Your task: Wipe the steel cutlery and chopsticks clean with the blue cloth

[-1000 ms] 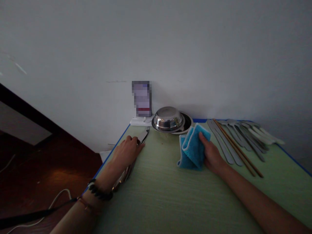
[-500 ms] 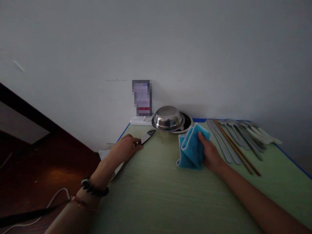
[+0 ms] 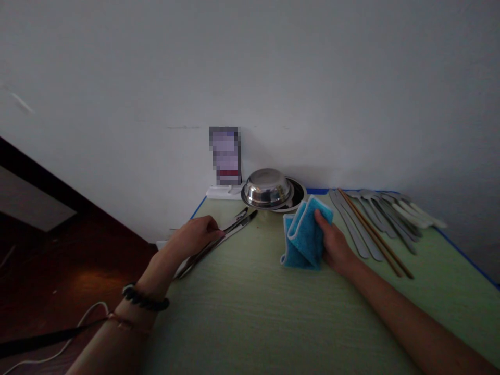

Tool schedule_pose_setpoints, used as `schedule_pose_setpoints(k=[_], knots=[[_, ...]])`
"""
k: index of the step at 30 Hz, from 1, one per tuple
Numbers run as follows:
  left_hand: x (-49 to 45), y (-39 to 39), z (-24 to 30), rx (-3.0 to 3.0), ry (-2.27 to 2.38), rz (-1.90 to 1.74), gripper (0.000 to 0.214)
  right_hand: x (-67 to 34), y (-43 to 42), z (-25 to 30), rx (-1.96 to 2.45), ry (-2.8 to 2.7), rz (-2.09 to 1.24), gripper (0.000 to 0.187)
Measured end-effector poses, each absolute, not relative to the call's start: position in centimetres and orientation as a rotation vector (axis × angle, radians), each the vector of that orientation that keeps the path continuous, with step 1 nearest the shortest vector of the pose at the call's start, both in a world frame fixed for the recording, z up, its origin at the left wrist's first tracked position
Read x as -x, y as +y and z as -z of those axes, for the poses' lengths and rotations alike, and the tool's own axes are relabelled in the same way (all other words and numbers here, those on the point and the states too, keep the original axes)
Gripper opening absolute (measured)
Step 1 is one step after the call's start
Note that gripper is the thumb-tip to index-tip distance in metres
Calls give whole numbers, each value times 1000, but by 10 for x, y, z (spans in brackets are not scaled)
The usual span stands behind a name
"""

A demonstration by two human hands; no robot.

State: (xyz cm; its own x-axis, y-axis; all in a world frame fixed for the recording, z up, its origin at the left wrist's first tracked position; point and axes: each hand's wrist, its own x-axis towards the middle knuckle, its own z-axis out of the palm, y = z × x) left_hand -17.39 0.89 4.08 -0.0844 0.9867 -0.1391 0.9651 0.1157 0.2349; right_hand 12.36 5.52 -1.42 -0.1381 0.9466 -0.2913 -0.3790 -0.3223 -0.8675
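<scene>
My left hand [image 3: 193, 235] rests at the table's left edge with its fingers curled over a few metal utensils [image 3: 234, 225] that lie slanting toward the bowl. Their tips fan out past my fingers. My right hand [image 3: 335, 244] grips a folded blue cloth [image 3: 303, 234] held upright on the green table [image 3: 253, 302], just in front of an upturned steel bowl [image 3: 267, 186].
The bowl sits on a dark plate [image 3: 299, 191] by the wall. A row of several knives and spoons with wooden chopsticks [image 3: 375, 232] lies at the right. A blurred card [image 3: 225, 154] on a white stand is against the wall. Cables lie on the floor at left.
My left hand has pulled back toward the table's left edge, and the utensils under it have spread and swung toward the bowl. My right hand and the cloth have barely shifted.
</scene>
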Motion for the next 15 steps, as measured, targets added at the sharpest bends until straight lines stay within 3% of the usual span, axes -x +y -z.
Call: schedule_pose_setpoints(k=[6, 15], knots=[[174, 10, -41, -1882, 2137, -103, 33, -123, 54, 14, 1068, -765, -1673, 40], [164, 5, -36, -2000, 2171, 21, 47, -123, 53, 14, 1087, -804, -1644, 39]])
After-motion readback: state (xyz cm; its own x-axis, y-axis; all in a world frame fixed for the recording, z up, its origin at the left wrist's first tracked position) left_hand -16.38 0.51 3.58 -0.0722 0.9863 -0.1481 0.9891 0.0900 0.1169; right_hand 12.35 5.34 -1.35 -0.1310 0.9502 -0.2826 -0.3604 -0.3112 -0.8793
